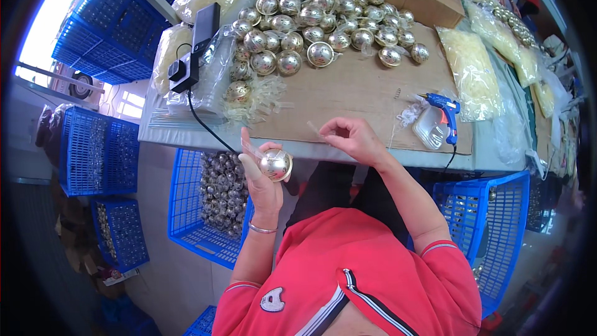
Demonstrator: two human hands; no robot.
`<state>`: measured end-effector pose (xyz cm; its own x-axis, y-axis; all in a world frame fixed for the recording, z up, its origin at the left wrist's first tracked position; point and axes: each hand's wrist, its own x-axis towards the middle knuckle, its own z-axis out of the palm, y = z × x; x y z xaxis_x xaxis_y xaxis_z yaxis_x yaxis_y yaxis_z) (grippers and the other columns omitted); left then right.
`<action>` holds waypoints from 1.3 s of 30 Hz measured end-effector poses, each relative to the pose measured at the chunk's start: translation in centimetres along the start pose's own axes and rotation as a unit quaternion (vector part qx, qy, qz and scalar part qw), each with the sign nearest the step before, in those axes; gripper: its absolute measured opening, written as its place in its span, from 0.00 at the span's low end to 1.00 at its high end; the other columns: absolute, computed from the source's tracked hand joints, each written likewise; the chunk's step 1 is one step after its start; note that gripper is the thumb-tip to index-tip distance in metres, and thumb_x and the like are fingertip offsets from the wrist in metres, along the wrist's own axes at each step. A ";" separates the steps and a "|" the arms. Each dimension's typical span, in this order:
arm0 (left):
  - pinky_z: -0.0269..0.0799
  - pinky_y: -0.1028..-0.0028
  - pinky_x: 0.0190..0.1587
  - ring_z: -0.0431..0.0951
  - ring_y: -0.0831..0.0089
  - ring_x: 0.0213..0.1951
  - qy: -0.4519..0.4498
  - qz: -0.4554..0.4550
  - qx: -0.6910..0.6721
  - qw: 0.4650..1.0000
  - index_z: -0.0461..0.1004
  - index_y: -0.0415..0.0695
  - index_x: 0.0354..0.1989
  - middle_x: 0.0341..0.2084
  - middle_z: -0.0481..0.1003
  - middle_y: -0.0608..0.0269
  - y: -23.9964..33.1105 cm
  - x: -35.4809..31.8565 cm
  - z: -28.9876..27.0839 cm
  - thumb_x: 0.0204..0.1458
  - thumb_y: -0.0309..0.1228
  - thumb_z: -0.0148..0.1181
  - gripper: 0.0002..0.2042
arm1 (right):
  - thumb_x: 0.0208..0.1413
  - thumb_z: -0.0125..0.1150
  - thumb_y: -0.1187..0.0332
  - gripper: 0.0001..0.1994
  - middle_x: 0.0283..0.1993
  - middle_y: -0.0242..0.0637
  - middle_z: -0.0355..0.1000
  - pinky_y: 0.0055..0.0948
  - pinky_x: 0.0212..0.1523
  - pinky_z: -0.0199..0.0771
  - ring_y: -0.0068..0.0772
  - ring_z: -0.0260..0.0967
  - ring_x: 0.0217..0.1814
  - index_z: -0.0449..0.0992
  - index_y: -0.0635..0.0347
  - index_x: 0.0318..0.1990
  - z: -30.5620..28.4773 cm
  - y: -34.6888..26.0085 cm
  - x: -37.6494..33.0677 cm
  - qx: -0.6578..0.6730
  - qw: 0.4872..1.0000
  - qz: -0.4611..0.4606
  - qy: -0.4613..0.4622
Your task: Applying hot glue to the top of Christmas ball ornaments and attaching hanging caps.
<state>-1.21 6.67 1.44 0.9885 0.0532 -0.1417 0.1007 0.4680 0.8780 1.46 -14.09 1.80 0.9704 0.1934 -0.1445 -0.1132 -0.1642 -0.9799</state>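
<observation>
At the near left, the left hand [261, 177] cups a silver ball ornament [275, 164] in curled fingers, turned up for access. Just right, the right hand [356, 139] pinches a clear plastic strip [314, 128] over the counter [348, 90] edge. A blue glue gun [444, 112] rests within reach, far right.

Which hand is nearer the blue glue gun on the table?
Right. The right hand is at the table edge, a short way left of the glue gun; the left hand, holding a silver ball, is farther left.
</observation>
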 end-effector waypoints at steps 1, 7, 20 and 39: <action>0.65 0.81 0.19 0.72 0.76 0.26 -0.012 -0.001 0.000 1.000 0.37 0.54 0.69 0.35 0.69 0.61 -0.2 0.1 0.2 0.56 0.62 0.33 0.37 | 0.52 0.57 0.76 0.04 0.28 0.27 0.70 0.18 0.33 0.66 0.16 0.66 0.31 0.75 0.65 0.35 -0.3 -0.5 -0.8 0.003 1.000 0.002 -0.007; 0.65 0.81 0.19 0.71 0.77 0.26 -0.043 0.005 0.036 0.998 0.38 0.54 0.68 0.35 0.69 0.62 -1.6 1.6 1.7 0.56 0.62 0.31 0.37 | 0.51 0.59 0.77 0.03 0.31 0.29 0.71 0.18 0.34 0.67 0.17 0.67 0.32 0.76 0.64 0.33 -1.7 -3.4 -5.4 0.068 0.974 -0.035 -0.214; 0.68 0.84 0.28 0.70 0.81 0.31 -0.216 -0.063 0.008 0.974 0.39 0.54 0.69 0.38 0.68 0.64 -5.2 0.4 4.2 0.51 0.68 0.28 0.41 | 0.52 0.60 0.73 0.05 0.28 0.32 0.76 0.14 0.27 0.65 0.13 0.66 0.26 0.78 0.63 0.34 -0.4 -1.7 -5.9 0.210 0.975 0.072 0.010; 0.69 0.81 0.37 0.71 0.81 0.36 -0.184 -0.050 0.007 0.982 0.42 0.49 0.68 0.37 0.69 0.67 -5.1 -0.4 5.5 0.63 0.35 0.41 0.27 | 0.50 0.61 0.74 0.04 0.27 0.29 0.72 0.14 0.28 0.64 0.13 0.65 0.27 0.72 0.63 0.32 -0.1 0.0 -5.3 0.210 0.972 0.047 0.099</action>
<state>-1.45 -0.56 -0.45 0.9475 -0.3150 -0.0549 0.1975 0.4417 0.8752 -3.66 -15.17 2.52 0.9691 0.0007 -0.2467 -0.2394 0.2454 -0.9394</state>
